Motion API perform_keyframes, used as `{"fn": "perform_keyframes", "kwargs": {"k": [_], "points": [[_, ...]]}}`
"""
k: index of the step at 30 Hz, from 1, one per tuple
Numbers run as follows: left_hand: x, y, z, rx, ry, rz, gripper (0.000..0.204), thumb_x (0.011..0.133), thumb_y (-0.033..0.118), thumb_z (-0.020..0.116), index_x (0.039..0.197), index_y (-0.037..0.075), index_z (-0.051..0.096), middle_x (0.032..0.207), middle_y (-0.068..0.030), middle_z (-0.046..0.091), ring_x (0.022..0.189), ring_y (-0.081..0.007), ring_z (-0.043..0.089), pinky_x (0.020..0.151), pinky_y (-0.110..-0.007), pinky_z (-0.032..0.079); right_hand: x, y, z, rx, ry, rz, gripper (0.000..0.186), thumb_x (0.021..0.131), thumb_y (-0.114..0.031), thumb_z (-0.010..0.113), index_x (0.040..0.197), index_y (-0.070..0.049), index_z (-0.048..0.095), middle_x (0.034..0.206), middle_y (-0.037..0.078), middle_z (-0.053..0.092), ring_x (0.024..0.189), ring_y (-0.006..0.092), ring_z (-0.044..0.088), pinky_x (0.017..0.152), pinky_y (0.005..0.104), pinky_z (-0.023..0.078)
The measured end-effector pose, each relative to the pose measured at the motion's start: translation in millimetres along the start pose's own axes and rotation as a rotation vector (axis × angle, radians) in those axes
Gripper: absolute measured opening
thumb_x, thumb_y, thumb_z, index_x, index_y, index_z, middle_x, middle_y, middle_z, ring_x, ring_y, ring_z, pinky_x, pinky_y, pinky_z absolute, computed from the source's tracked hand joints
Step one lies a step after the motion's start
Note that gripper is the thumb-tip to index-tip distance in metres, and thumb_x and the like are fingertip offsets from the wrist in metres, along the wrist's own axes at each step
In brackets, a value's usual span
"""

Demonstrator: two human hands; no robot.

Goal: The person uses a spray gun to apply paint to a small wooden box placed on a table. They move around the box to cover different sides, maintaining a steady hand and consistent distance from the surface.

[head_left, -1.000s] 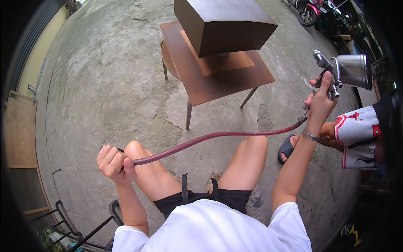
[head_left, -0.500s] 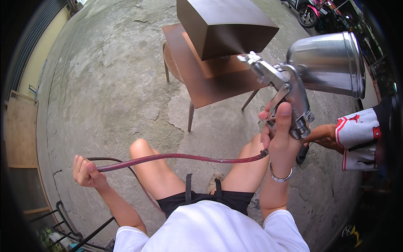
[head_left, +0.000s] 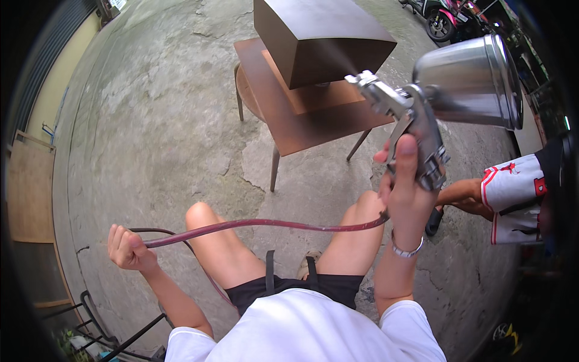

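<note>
My right hand [head_left: 405, 166] is closed around the handle of a metal spray gun [head_left: 429, 136], its fingers at the trigger. A large silver cup [head_left: 464, 81] sits on the gun. From the nozzle a faint mist reaches the front face of a dark brown box-shaped piece [head_left: 338, 59]. That piece rests raised on a brown board [head_left: 301, 131], which lies over a chair with slim legs. My left hand [head_left: 128, 248] grips a dark red air hose [head_left: 259, 222] out to the left; the hose runs across above my knees to the gun's base.
Another person's leg and white shorts [head_left: 512, 187] are close on the right. Motorbikes [head_left: 443, 27] stand at the far right. A wooden panel [head_left: 31, 190] leans along the left wall, with a black metal rack [head_left: 99, 320] at lower left. The concrete floor [head_left: 163, 120] is cracked.
The spray gun has shifted slightly upward, its nozzle still at the box's front face. My left hand has moved a little to the right with the hose.
</note>
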State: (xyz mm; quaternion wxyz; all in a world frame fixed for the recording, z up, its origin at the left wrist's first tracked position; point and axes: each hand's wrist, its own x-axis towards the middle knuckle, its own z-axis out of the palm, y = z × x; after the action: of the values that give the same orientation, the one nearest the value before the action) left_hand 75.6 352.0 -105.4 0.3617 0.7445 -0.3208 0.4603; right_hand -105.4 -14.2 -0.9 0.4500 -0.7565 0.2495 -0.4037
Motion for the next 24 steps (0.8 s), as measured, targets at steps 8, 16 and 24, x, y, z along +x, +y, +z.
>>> {"fn": "perform_keyframes", "kwargs": {"k": [8, 16, 24], "points": [[-8, 41, 35, -0.172, -0.097, 0.051, 0.059, 0.098, 0.034, 0.059, 0.053, 0.008, 0.031, 0.051, -0.0033, 0.023, 0.047, -0.0193, 0.025, 0.049, -0.035, 0.016, 80, 41, -49, -0.048, 0.339, 0.024, 0.048, 0.098, -0.046, 0.065, 0.081, -0.001, 0.065, 0.064, 0.005, 0.063, 0.035, 0.0074, 0.047, 0.032, 0.0242, 0.03], [-13, 54, 50, -0.237, -0.149, 0.023, 0.058, 0.095, 0.037, 0.06, 0.052, 0.008, 0.033, 0.051, -0.0029, 0.024, 0.046, -0.0194, 0.026, 0.049, -0.034, 0.016, 100, 56, -72, -0.213, 0.581, -0.002, 0.052, 0.098, -0.05, 0.063, 0.081, -0.001, 0.066, 0.066, 0.007, 0.065, 0.035, 0.0088, 0.048, 0.032, 0.0249, 0.03], [3, 16, 24, -0.131, -0.041, -0.013, 0.061, 0.099, 0.036, 0.059, 0.054, 0.006, 0.031, 0.053, -0.0041, 0.022, 0.049, -0.0189, 0.024, 0.051, -0.035, 0.015, 21, 14, -27, 0.137, 0.199, 0.152, 0.047, 0.097, -0.048, 0.066, 0.091, -0.001, 0.063, 0.069, 0.006, 0.064, 0.038, 0.0043, 0.045, 0.035, 0.0203, 0.03]]}}
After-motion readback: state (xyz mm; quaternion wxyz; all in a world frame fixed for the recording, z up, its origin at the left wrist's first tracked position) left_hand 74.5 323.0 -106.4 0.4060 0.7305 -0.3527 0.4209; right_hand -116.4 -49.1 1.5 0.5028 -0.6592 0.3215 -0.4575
